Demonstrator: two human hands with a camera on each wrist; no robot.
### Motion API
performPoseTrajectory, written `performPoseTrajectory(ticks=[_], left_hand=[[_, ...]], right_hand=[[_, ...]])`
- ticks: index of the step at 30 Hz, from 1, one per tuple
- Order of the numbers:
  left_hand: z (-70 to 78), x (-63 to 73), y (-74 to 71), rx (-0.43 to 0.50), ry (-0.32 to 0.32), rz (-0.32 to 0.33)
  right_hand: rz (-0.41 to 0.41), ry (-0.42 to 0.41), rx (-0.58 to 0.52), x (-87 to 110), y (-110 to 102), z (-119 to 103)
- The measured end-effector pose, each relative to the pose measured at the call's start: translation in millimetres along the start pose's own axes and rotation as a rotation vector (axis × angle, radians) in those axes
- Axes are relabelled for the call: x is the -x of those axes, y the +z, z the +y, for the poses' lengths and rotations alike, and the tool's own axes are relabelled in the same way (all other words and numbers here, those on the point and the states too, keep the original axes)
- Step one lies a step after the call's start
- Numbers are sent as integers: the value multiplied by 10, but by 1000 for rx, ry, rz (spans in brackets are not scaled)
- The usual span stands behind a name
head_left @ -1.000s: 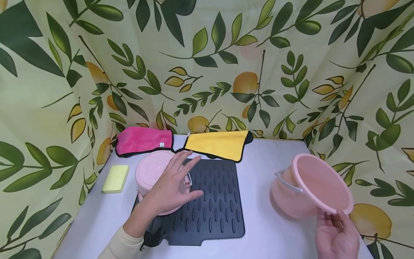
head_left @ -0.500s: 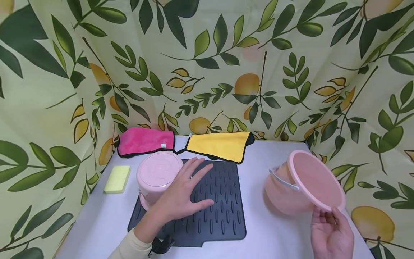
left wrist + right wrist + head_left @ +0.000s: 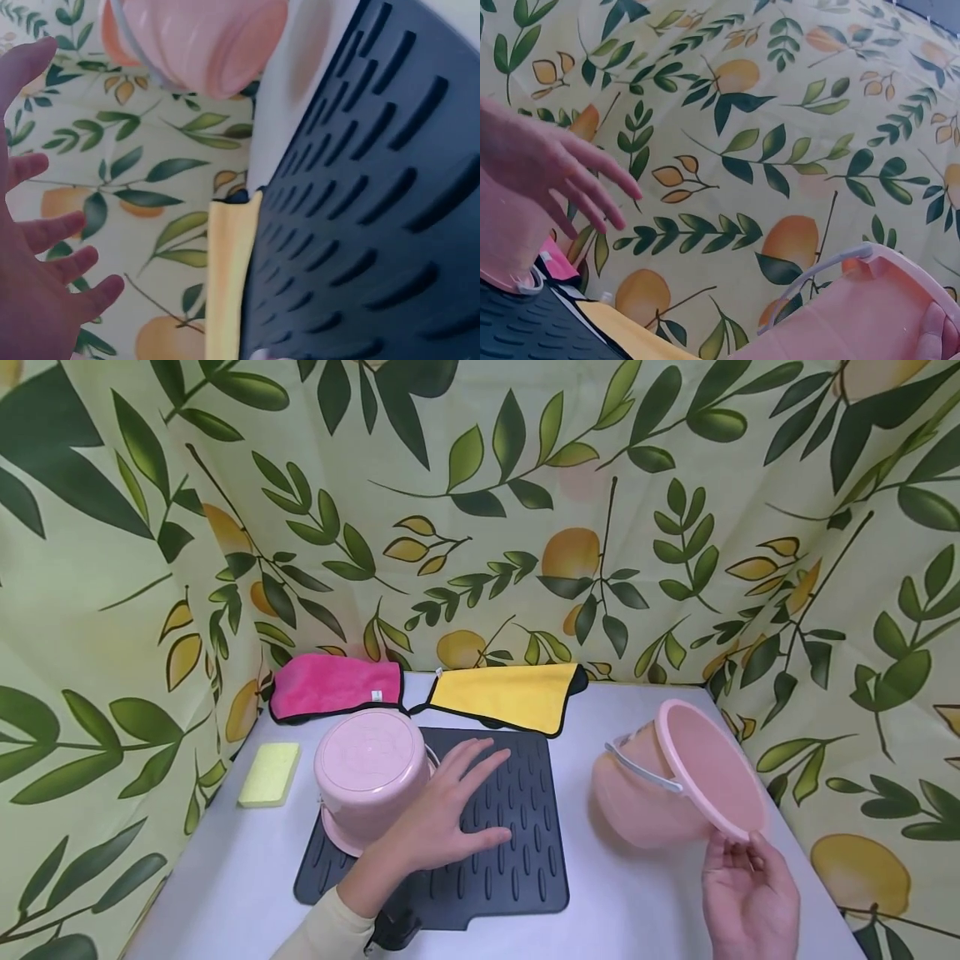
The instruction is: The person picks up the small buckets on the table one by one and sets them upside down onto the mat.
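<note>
A pink bucket (image 3: 652, 802) with a pale handle is tilted above the right side of the table, its mouth turned to the right. My right hand (image 3: 752, 893) pinches its rim from below, thumb against fingers. Over the dark ridged mat (image 3: 517, 860) hovers my left hand (image 3: 442, 818), fingers spread and holding nothing. Just left of that hand, a second pink bucket (image 3: 367, 760) stands upside down on the mat. In the left wrist view, the spread left hand (image 3: 37, 247) is apart from the tilted bucket (image 3: 210, 45).
A pink cloth (image 3: 337, 687) and a yellow cloth (image 3: 510, 695) lie along the table's back edge. On the left sits a pale yellow sponge (image 3: 269, 775). Leaf-patterned fabric (image 3: 480, 527) walls the white table (image 3: 600, 902) at back and sides.
The tilted bucket has moved left with my right hand, its mouth turning more sideways. My left hand has shifted right, away from the upside-down bucket, which has stayed in place.
</note>
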State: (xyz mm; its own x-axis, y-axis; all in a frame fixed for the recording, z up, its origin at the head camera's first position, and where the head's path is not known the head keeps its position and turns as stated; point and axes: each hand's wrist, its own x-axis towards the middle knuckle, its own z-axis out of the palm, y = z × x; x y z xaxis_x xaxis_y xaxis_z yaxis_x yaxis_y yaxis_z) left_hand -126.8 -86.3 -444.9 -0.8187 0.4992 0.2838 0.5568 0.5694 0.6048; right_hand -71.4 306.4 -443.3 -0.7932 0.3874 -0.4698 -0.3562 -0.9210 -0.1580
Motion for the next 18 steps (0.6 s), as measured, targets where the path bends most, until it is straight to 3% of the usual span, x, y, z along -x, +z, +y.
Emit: performPoseTrajectory(ticks=[4,9,14,18], left_hand=[[-64,-30,107,59,-37,5],[-108,-44,279,151,-67,-15],[-118,-60,429,209,-48,-25],[-141,-82,514,231,-23,-7]], right_hand=[[-33,45,-28,17,-15,25],[-12,111,-74,30,-24,62],[-41,193,-94,37,-34,103],[-35,205,-107,42,-32,131]])
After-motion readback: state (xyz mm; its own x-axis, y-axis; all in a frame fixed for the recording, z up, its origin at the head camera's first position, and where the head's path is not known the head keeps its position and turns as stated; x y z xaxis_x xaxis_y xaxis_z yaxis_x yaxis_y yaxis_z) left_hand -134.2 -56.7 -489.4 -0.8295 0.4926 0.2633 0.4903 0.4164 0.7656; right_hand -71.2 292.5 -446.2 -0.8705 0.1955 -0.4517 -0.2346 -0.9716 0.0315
